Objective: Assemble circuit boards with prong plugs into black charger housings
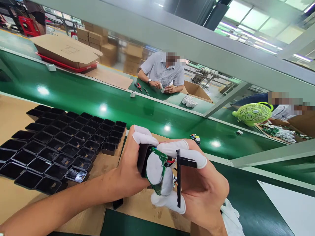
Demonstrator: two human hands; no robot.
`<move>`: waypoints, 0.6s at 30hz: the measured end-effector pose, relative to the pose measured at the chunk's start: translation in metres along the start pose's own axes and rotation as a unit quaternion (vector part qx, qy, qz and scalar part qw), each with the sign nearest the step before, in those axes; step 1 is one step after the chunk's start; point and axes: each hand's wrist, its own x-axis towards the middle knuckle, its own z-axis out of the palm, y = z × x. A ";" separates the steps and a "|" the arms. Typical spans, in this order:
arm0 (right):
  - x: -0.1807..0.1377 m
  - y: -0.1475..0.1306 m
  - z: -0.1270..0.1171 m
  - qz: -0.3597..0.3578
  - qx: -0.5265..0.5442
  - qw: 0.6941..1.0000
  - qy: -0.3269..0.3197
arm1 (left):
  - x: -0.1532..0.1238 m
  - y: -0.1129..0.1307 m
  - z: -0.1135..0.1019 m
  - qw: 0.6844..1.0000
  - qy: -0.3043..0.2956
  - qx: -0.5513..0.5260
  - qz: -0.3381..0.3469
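Above table (14, 121), both hands (130, 164) (204, 186) pinching light, fragile board (159, 170) and casing (142, 159), gripping edges only.

The tray of cups (56, 144) lies left of both hands (172, 177), the conveyor belt (98, 98) behind them.

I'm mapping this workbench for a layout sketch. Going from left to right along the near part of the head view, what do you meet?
Black trays → left hand → green circuit board → right hand → white sheet.
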 end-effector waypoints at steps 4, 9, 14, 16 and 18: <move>0.000 0.000 0.000 -0.002 -0.008 1.000 0.002 | 0.000 0.001 0.000 1.000 0.003 -0.005 -0.003; -0.003 0.004 0.001 -0.004 0.003 1.000 -0.005 | 0.002 0.002 0.000 1.000 -0.001 -0.003 -0.001; -0.005 0.006 0.000 0.005 0.017 1.000 -0.008 | 0.003 0.004 -0.002 1.000 -0.012 -0.008 -0.004; -0.005 0.005 0.000 0.006 0.021 1.000 -0.010 | 0.003 0.005 -0.002 1.000 -0.014 -0.007 -0.004; -0.004 0.005 -0.001 0.006 0.023 1.000 -0.013 | 0.003 0.005 -0.001 1.000 -0.009 -0.008 -0.007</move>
